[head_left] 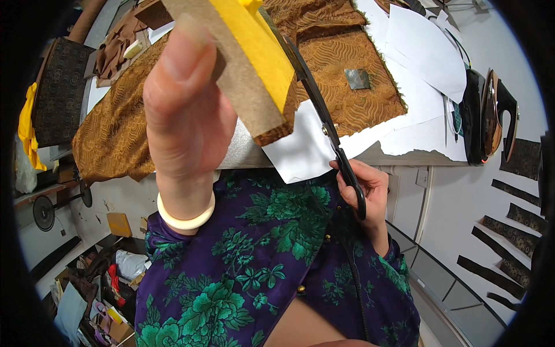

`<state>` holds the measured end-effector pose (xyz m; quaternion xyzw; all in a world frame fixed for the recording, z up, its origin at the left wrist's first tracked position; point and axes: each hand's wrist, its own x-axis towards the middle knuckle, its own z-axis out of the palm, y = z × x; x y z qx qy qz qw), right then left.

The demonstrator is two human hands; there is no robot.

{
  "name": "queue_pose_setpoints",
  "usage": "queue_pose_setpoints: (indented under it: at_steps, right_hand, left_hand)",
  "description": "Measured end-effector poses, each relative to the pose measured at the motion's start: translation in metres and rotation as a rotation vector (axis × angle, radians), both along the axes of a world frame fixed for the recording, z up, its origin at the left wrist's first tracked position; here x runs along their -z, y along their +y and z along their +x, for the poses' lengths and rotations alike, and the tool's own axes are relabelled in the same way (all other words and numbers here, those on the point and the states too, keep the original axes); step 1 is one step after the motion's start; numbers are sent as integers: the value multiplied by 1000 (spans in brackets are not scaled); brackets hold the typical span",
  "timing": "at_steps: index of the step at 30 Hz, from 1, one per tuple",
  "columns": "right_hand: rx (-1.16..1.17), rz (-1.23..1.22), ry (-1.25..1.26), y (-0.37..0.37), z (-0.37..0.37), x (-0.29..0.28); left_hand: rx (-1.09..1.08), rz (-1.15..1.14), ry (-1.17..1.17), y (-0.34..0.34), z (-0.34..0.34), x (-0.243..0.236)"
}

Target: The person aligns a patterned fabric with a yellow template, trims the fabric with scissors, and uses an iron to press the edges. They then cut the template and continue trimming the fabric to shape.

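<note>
My left hand (pixel 188 110), with a cream bangle at its wrist, is raised close to the camera. It grips a stiff grey-brown strip (pixel 245 92) with bright yellow cloth (pixel 260 52) along it; the strip's lower end shows a rough brown edge. Lower and to the right, my right hand (pixel 372 188) is closed around the handles of long black scissors (pixel 332 139). Their blades point up and left, passing along the yellow cloth's right side. Whether the blades touch the cloth, I cannot tell. Behind the scissors, a white paper sheet (pixel 303 147) overhangs the table's front edge.
Gold-brown patterned fabric (pixel 329 52) covers much of the table, with a small dark square (pixel 358 79) on it. White paper (pixel 425 55) and black-handled shears (pixel 507 110) lie at right. Dark patterned strips (pixel 509 234) are farther right. A cluttered heap (pixel 110 295) sits lower left.
</note>
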<state>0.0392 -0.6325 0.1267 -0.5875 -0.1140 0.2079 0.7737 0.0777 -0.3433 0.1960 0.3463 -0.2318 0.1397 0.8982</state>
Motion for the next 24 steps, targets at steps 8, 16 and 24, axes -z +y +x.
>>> queue_pose_setpoints:
  at_steps: [8, 16, 24]
  right_hand:
    - [32, -9, 21, 0, -2, 2]
    - [27, -63, -4, -1, -3, 0]
    - [25, -47, 10, -1, -2, 0]
  left_hand:
    - [-76, 135, -87, 4, 2, -2]
    - [-658, 746, -273, 32, -2, 7]
    - [-341, 363, -59, 32, -7, 2]
